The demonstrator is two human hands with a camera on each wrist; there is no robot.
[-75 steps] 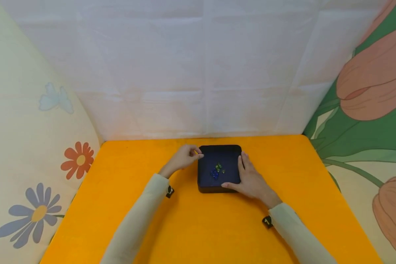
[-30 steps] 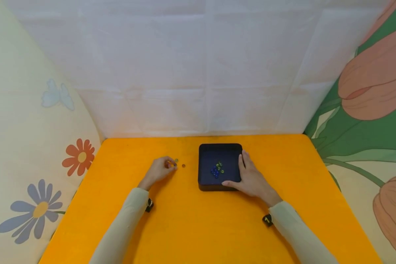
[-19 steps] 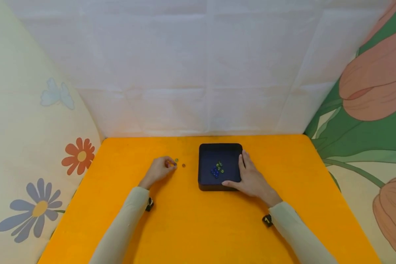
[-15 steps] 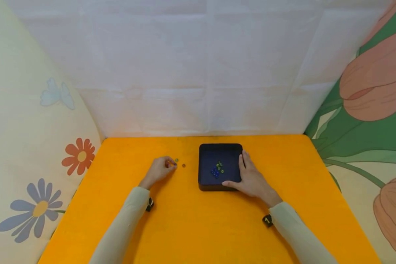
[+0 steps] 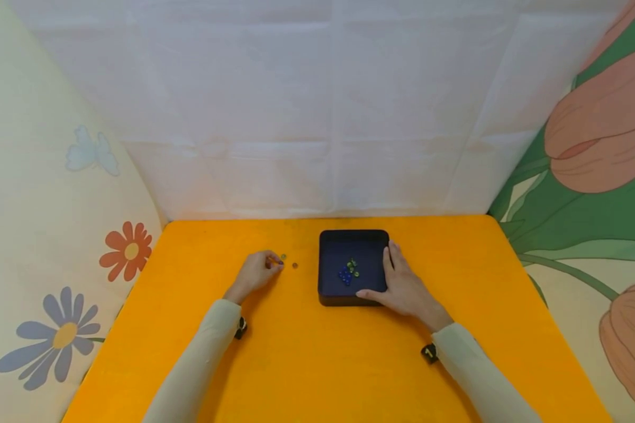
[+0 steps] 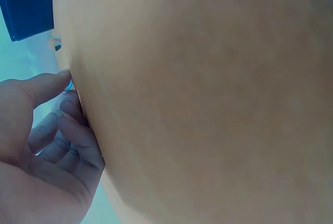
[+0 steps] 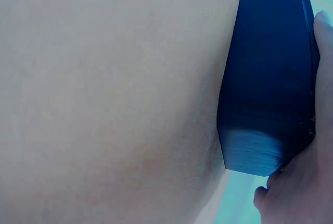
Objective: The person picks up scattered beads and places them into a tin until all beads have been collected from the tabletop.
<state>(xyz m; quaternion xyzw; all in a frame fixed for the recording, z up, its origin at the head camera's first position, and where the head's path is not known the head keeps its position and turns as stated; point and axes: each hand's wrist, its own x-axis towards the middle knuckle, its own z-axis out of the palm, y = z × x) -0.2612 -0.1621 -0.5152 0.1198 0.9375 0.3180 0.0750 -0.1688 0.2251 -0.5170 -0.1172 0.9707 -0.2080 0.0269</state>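
Note:
My left hand is low over the table, left of the tray. Its thumb and index finger pinch a small dark blue marble, a glassy glint between the fingertips in the left wrist view. Beside those fingertips lie a yellow-green marble and a brownish-orange marble. A square black tray stands to the right, with several blue marbles and green marbles grouped inside. My right hand grips its near right corner, thumb over the front rim and fingers along the right side.
A yellow-orange cloth covers the table. Behind it hangs a creased white sheet. Flower-printed cloths stand on the left and right. Dark wrist-worn devices sit below both cuffs.
My left hand has moved left from the tray's left rim to the loose marbles. One more green marble appears to be in the tray. During the last second both hands stay almost still.

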